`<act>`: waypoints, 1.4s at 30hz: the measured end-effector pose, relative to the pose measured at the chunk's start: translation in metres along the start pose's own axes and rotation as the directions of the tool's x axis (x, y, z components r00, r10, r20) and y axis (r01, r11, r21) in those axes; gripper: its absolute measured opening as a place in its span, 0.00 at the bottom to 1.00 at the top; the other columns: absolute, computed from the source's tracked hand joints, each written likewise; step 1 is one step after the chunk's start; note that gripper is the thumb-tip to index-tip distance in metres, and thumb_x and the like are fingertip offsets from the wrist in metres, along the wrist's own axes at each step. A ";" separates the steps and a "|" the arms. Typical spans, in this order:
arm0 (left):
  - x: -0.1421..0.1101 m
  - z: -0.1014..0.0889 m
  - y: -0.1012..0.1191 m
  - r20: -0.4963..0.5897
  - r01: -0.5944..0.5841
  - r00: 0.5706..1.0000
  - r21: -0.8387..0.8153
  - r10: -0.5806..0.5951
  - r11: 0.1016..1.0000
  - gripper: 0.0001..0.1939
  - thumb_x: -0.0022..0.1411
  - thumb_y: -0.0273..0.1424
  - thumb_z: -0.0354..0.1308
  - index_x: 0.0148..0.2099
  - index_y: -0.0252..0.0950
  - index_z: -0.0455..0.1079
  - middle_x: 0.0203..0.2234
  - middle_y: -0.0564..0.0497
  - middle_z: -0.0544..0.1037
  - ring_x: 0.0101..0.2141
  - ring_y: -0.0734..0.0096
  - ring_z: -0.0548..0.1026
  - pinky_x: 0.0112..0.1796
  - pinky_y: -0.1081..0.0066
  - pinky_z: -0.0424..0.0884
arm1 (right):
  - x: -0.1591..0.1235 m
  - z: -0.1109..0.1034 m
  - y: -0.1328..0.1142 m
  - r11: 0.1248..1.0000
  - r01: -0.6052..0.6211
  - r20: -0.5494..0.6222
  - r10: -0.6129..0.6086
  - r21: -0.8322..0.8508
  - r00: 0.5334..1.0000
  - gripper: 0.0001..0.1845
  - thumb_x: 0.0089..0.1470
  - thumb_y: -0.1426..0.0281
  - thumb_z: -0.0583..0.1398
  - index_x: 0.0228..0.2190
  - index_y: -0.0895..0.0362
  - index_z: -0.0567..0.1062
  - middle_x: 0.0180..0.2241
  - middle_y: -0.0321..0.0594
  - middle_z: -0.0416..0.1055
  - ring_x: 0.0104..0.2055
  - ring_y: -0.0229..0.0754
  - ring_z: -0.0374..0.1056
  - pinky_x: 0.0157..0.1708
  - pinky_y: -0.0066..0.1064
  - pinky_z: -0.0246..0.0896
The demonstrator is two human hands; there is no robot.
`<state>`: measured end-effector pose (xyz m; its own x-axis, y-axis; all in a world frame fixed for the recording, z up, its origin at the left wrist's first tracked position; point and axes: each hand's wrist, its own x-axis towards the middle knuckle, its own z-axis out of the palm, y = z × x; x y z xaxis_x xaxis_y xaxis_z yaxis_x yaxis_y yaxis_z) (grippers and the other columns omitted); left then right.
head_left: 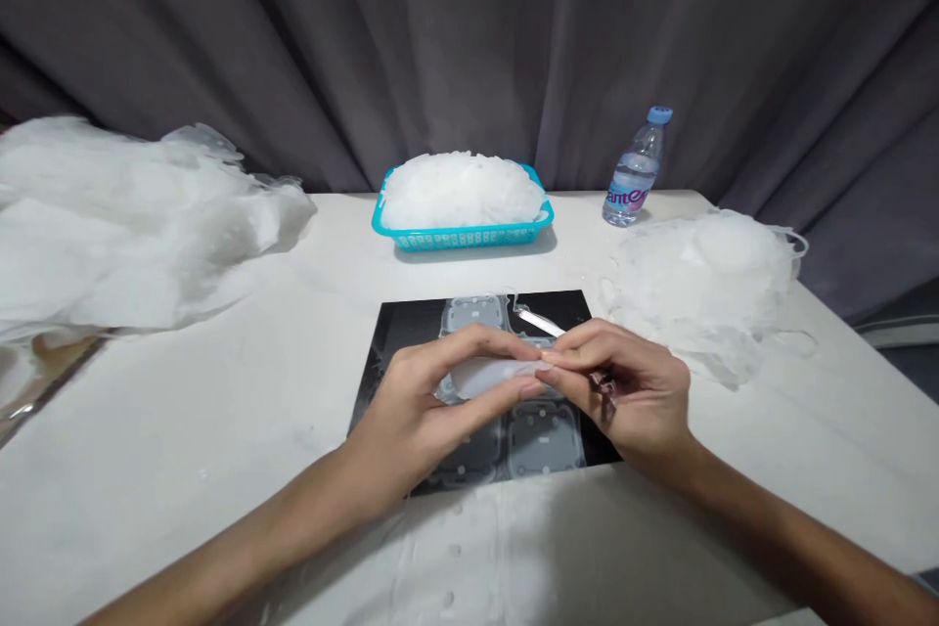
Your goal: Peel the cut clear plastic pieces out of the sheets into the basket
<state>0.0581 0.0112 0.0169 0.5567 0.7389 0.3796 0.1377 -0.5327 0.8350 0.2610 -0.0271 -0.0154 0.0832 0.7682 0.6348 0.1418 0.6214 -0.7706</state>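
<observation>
My left hand (432, 396) curves around a translucent white plastic piece (484, 374), gripping it between thumb and fingers. At the piece's right end, the fingertips of my right hand (631, 381) are pinched close against it. A slim silver tool (541, 321) sticks out of my right hand toward the upper left, and a dark part of it shows under the palm; its exact kind is hard to make out. Both hands are above a black board (411, 318), on which lie several clear, rounded-square molded plastic shapes (544, 435), partly covered by my hands.
Behind the board stands a turquoise basket (462, 237) heaped with white translucent pieces (462, 191). A water bottle (635, 171) is at the back right. A pile of thin clear plastic scraps (711, 284) lies at right, a larger white heap (124, 225) at left. A grey curtain (469, 39) hangs behind.
</observation>
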 end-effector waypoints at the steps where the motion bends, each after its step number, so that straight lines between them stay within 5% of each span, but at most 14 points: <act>1: 0.001 0.000 0.001 -0.017 -0.005 1.000 -0.003 0.004 1.000 0.07 0.67 0.26 0.70 0.47 0.41 0.80 0.40 0.57 0.87 0.40 0.77 0.85 0.46 0.83 0.78 | 0.000 0.000 0.000 0.999 -0.026 -0.002 0.026 0.021 1.000 0.06 0.55 0.78 0.71 0.32 0.54 0.83 0.30 0.38 0.80 0.30 0.38 0.76 0.28 0.29 0.74; 6: 0.004 -0.005 0.006 -0.046 0.007 0.999 0.014 -0.006 1.000 0.05 0.66 0.25 0.70 0.43 0.39 0.82 0.36 0.58 0.88 0.35 0.79 0.85 0.38 0.88 0.77 | -0.003 0.003 0.000 0.961 -0.201 0.043 0.196 0.187 0.980 0.06 0.56 0.76 0.71 0.32 0.53 0.84 0.31 0.37 0.81 0.33 0.37 0.78 0.31 0.27 0.75; 11: 0.003 -0.014 0.009 0.009 0.035 0.999 0.060 -0.036 0.998 0.04 0.67 0.25 0.68 0.41 0.41 0.83 0.30 0.60 0.86 0.28 0.82 0.81 0.28 0.89 0.72 | -0.001 -0.005 0.002 0.898 -0.376 0.210 0.332 0.228 0.920 0.04 0.57 0.69 0.72 0.31 0.53 0.83 0.29 0.35 0.78 0.31 0.35 0.74 0.31 0.26 0.71; 16: 0.002 -0.018 0.009 0.071 0.054 0.996 0.090 -0.061 0.994 0.03 0.69 0.29 0.67 0.43 0.43 0.82 0.29 0.60 0.85 0.25 0.83 0.77 0.22 0.88 0.65 | 0.011 -0.029 -0.002 0.881 -0.471 0.383 0.418 0.052 0.824 0.20 0.63 0.53 0.67 0.52 0.49 0.81 0.38 0.38 0.74 0.32 0.35 0.67 0.30 0.27 0.65; 20: 0.000 -0.020 0.007 0.080 0.016 0.996 0.138 -0.028 0.990 0.03 0.70 0.29 0.67 0.43 0.42 0.81 0.30 0.59 0.85 0.26 0.82 0.77 0.23 0.87 0.66 | 0.021 -0.044 -0.009 0.911 -0.400 0.428 0.403 -0.101 0.809 0.24 0.75 0.54 0.51 0.62 0.47 0.75 0.53 0.44 0.73 0.48 0.41 0.70 0.46 0.33 0.69; 23: -0.002 -0.022 0.004 0.095 -0.055 0.995 0.182 0.038 0.982 0.04 0.70 0.28 0.66 0.46 0.41 0.80 0.34 0.58 0.86 0.28 0.81 0.78 0.29 0.85 0.72 | 0.025 -0.047 -0.012 0.938 -0.318 0.480 0.345 -0.138 0.807 0.23 0.76 0.58 0.52 0.63 0.49 0.74 0.52 0.44 0.75 0.52 0.43 0.70 0.54 0.37 0.67; 28: -0.004 -0.024 -0.004 0.092 -0.196 0.980 0.284 0.177 0.939 0.08 0.70 0.27 0.67 0.50 0.42 0.79 0.37 0.57 0.86 0.32 0.78 0.81 0.36 0.80 0.76 | 0.027 -0.045 -0.011 0.962 -0.238 0.519 0.271 -0.130 0.810 0.17 0.74 0.64 0.57 0.58 0.48 0.80 0.37 0.37 0.83 0.42 0.43 0.72 0.48 0.37 0.67; 32: -0.004 -0.023 -0.006 0.085 -0.311 0.950 0.310 0.300 0.898 0.12 0.68 0.26 0.69 0.52 0.41 0.78 0.39 0.55 0.87 0.36 0.74 0.84 0.39 0.76 0.80 | 0.027 -0.045 -0.008 0.979 -0.148 0.494 0.199 -0.141 0.846 0.15 0.72 0.67 0.59 0.55 0.46 0.82 0.36 0.35 0.84 0.39 0.43 0.70 0.45 0.38 0.66; 42: -0.005 -0.024 -0.007 0.095 -0.378 0.926 0.284 0.366 0.881 0.16 0.68 0.24 0.68 0.56 0.42 0.77 0.43 0.53 0.88 0.39 0.69 0.86 0.44 0.71 0.84 | 0.028 -0.046 -0.004 0.982 -0.128 0.547 0.182 -0.137 0.817 0.18 0.72 0.66 0.60 0.60 0.43 0.77 0.41 0.34 0.85 0.41 0.42 0.69 0.46 0.37 0.65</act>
<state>0.0350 0.0207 0.0189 0.6432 0.4501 0.6194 0.1437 -0.8656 0.4798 0.3082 -0.0157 0.0083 -0.4456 0.8252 0.3470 0.2635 0.4913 -0.8301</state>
